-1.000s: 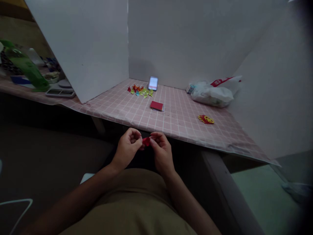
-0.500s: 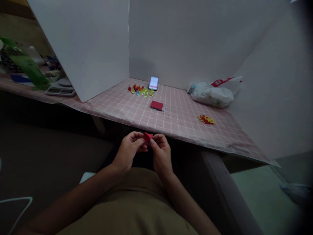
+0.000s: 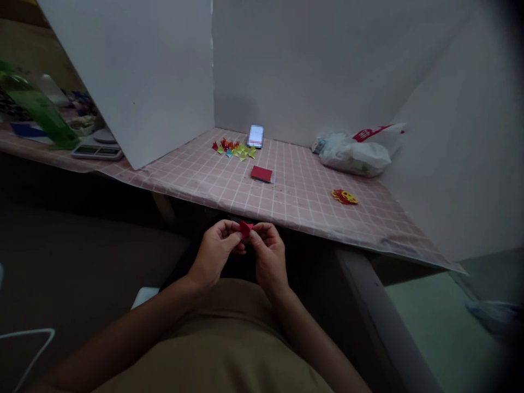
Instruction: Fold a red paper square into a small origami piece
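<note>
A small piece of folded red paper [image 3: 245, 228] is pinched between my two hands, just below the table's front edge. My left hand [image 3: 215, 248] grips its left side with thumb and fingers. On the other side, my right hand [image 3: 271, 255] holds it the same way, thumb toward me. Fingers cover part of the paper, so its full shape is hidden. Beyond my hands, a stack of red paper squares [image 3: 261, 173] lies on the table. Farther back sits a cluster of small folded paper figures [image 3: 235, 148] in red, orange, yellow and blue.
A lit phone [image 3: 256, 136] leans near the back wall. White plastic bags [image 3: 356, 155] lie at the back right, with red and yellow cut-out pieces [image 3: 344, 197] in front. White panels [image 3: 135, 82] enclose the checked table [image 3: 303, 207]. A scale [image 3: 98, 150] and green bottle [image 3: 41, 112] stand left.
The red paper has tilted slightly between my fingers and shows a narrower shape. Both hands stay nearly in place; the whole view has shifted a little.
</note>
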Available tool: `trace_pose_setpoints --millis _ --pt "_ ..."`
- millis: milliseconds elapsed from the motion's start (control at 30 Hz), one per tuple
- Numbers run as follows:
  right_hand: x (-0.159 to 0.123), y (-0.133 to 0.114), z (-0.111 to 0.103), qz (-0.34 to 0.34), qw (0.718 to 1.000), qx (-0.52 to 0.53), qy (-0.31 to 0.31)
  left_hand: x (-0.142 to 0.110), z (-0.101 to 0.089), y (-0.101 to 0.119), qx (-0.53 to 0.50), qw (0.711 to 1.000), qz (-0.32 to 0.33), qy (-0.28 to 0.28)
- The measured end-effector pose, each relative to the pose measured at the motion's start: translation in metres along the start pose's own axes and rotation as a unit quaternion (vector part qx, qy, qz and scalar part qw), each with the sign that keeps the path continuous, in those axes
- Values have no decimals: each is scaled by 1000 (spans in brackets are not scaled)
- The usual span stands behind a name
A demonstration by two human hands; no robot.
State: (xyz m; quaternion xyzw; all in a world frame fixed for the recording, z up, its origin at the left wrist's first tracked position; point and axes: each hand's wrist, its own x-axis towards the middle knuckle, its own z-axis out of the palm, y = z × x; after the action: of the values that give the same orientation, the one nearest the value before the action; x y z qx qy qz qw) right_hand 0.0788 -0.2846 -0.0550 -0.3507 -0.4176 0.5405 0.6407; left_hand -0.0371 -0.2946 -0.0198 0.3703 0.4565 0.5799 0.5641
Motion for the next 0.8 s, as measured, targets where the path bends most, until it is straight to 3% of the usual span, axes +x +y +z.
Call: trace_pose_setpoints --millis 800 --pt "0 -2 0 29 998 -44 18 -6 0 -6 156 983 88 -27"
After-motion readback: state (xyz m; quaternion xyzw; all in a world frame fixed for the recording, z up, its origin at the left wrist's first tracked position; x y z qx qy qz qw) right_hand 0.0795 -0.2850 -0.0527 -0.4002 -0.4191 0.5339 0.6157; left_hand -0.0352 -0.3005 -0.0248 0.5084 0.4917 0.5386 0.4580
